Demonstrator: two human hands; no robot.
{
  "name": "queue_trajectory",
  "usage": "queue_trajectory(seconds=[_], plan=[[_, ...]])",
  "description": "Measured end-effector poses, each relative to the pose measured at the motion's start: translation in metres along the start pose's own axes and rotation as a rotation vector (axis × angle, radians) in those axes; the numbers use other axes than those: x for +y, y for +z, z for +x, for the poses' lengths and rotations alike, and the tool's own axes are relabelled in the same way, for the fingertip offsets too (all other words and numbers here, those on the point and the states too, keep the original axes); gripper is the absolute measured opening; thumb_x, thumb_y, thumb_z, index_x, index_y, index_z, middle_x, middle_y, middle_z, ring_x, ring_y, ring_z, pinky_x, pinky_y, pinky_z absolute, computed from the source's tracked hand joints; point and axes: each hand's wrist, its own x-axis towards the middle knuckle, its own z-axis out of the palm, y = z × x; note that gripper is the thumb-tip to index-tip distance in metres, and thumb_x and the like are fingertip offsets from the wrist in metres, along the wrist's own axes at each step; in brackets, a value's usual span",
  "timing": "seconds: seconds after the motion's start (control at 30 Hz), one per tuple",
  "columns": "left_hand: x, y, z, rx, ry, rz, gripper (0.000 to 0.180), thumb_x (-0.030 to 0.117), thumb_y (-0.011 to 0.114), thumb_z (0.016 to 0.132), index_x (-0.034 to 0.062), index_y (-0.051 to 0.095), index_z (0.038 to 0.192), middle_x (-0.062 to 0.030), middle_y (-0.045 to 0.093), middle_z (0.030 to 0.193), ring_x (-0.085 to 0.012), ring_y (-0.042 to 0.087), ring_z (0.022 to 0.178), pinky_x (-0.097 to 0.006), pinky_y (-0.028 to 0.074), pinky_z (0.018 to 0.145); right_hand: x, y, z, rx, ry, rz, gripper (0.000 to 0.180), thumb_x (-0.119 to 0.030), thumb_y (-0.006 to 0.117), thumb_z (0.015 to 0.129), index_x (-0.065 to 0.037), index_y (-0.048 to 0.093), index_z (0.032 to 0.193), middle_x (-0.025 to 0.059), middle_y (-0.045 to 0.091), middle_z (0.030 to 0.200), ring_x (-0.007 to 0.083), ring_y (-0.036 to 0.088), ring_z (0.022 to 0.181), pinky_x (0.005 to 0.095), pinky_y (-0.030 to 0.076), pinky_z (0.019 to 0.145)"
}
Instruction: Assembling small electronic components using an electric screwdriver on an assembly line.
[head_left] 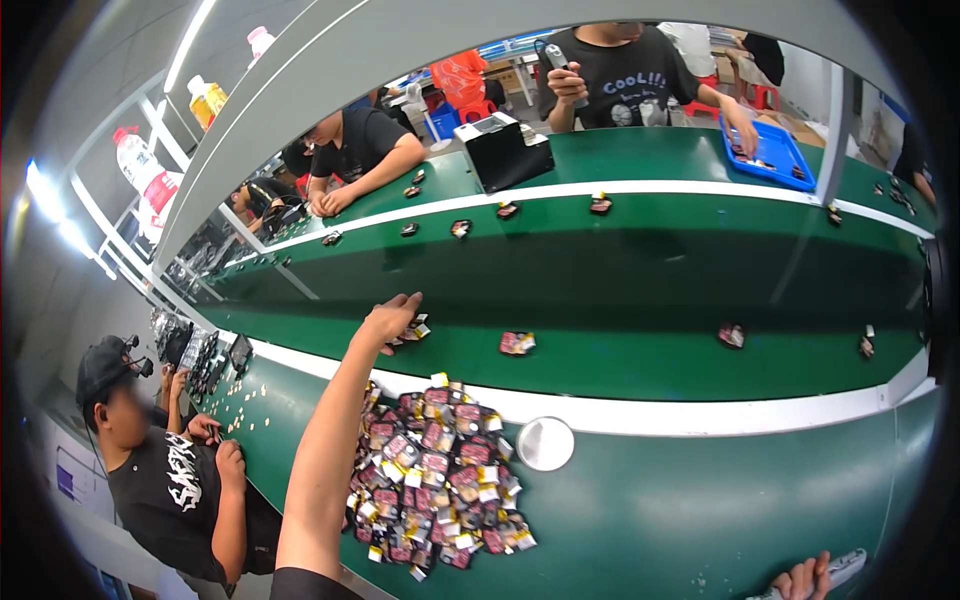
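Green belting (620, 366) backs a dark, yellow-tipped packet (414, 331) under the left grip (391, 317), closure unclear; right grip (804, 579) clasps a device (847, 567).

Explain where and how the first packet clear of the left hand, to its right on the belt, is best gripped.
Probably pinch its opposite side edges from above, reaching across the white rail: the packet lies flat on the belt, apart from its neighbours, with nothing covering it. The left hand is nearer.
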Motion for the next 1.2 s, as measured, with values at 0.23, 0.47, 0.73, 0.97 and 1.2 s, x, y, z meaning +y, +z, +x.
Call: queue_trajectory(seconds=[0.23, 0.47, 0.73, 0.97, 1.2], plan=[[0.057, 0.048, -0.03, 0.0, 0.02, -0.168, 0.065, 0.06, 0.038, 0.089, 0.0197, 0.04, 0.14, -0.0106, 0.046, 0.138, -0.0348, 0.048, 0.121, -0.05, 0.057, 0.073, -0.009, 0.005, -0.001, 0.018, 0.074, 0.043, 0.01, -0.008, 0.055, 0.086, -0.005, 0.045, 0.084, 0.0009, 0.036, 0.065, 0.0103, 0.036, 0.058, 0.0263, 0.033, 0.058], [0.143, 0.105, -0.078, -0.019, 0.082, -0.143, 0.059, 0.055, 0.041, 0.091, 0.0143, 0.047, 0.134, -0.0127, 0.045, 0.136, -0.0379, 0.049, 0.117, -0.056, 0.054, 0.077, -0.017, 0.002, -0.002, -0.001, 0.134, 0.099, 0.008, -0.009, 0.053, 0.088, -0.003, 0.047, 0.086, 0.0007, 0.038, 0.063, 0.0103, 0.036, 0.056, 0.0262, 0.032, 0.058], [0.189, 0.171, -0.123, 0.21, 0.319, 0.258, 0.067, 0.06, 0.058, 0.075, 0.0148, 0.055, 0.124, -0.0275, 0.044, 0.129, -0.0457, 0.043, 0.118, -0.051, 0.048, 0.086, -0.018, -0.006, -0.006, 0.057, 0.167, 0.13, 0.009, -0.014, 0.05, 0.088, -0.005, 0.049, 0.087, 0.0012, 0.037, 0.057, 0.0114, 0.039, 0.051, 0.0267, 0.034, 0.054], [0.191, 0.229, -0.167, 0.685, 0.642, 0.333, 0.034, 0.028, 0.062, 0.082, 0.0089, 0.057, 0.11, -0.0188, 0.053, 0.104, -0.0367, 0.053, 0.097, -0.046, 0.053, 0.068, -0.017, -0.017, -0.01, 0.059, 0.165, 0.094, 0.01, -0.017, 0.049, 0.084, -0.007, 0.049, 0.082, 0.0022, 0.038, 0.052, 0.0132, 0.04, 0.046, 0.0293, 0.036, 0.049], [0.189, 0.231, -0.18, 0.781, 0.857, 0.245, 0.022, 0.017, 0.062, 0.08, 0.0076, 0.057, 0.099, -0.0125, 0.054, 0.091, -0.0309, 0.055, 0.091, -0.044, 0.051, 0.064, -0.014, -0.02, -0.014, 0.0, 0.159, 0.02, 0.01, -0.016, 0.049, 0.084, -0.007, 0.051, 0.081, 0.0016, 0.037, 0.051, 0.0131, 0.039, 0.046, 0.0293, 0.034, 0.048]])
